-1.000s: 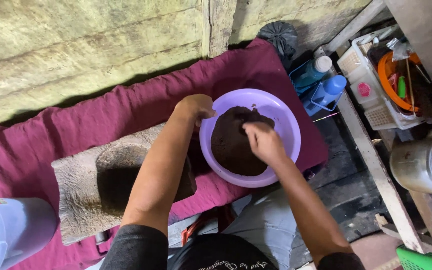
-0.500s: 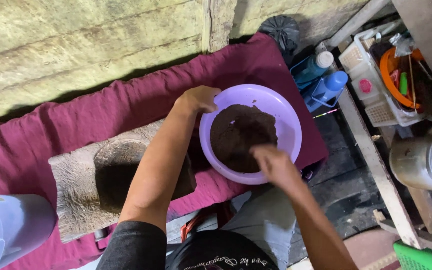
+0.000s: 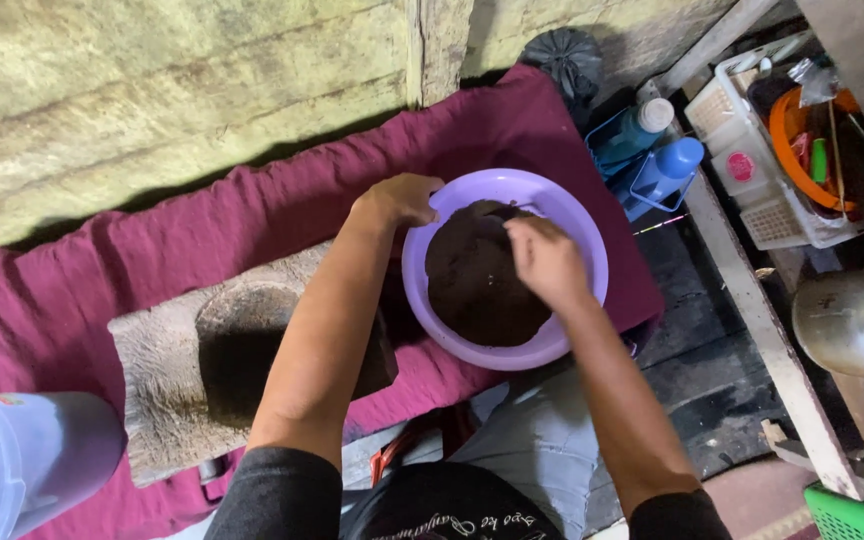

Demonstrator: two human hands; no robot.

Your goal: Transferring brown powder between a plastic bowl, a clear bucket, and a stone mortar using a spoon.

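A pale bucket [image 3: 37,460] stands far left; beside it a hollowed stone grinding slab [image 3: 222,370] on the maroon cloth [image 3: 102,270]. The left hand [image 3: 402,198] grips the rim of the lilac basin [image 3: 577,240] — fingers curled shut on it. The right hand [image 3: 547,262] (fingers bent loosely, holding nothing visible) rests on the dark brown powder [image 3: 472,285] inside.

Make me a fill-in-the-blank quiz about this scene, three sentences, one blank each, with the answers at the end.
1. The left hand grips the rim of a ____ plastic basin.
2. The right hand rests on the dark ____ powder inside it.
3. The stone grinding slab lies on a ____ cloth.

Missing words: purple; brown; maroon
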